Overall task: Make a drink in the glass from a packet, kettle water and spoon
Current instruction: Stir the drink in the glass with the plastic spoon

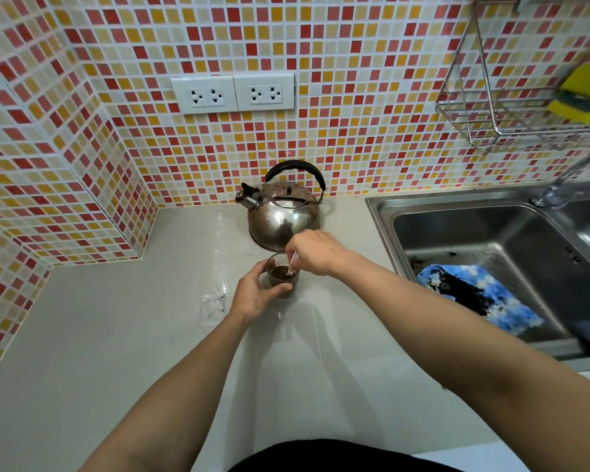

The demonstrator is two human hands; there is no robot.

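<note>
Stirring looks to be the step in hand: the right hand (315, 252) pinches a pale, slim spoon (292, 265) dipped into the dark brown drink, while the left hand (257, 292) wraps the small clear glass (282, 274) on the smooth grey counter (116, 335). Gentle circles and a firm hold should prevent spills. Just behind stands the rounded, shiny steel kettle (283, 212); a crinkled clear packet (212, 309) lies beside the left wrist.
</note>
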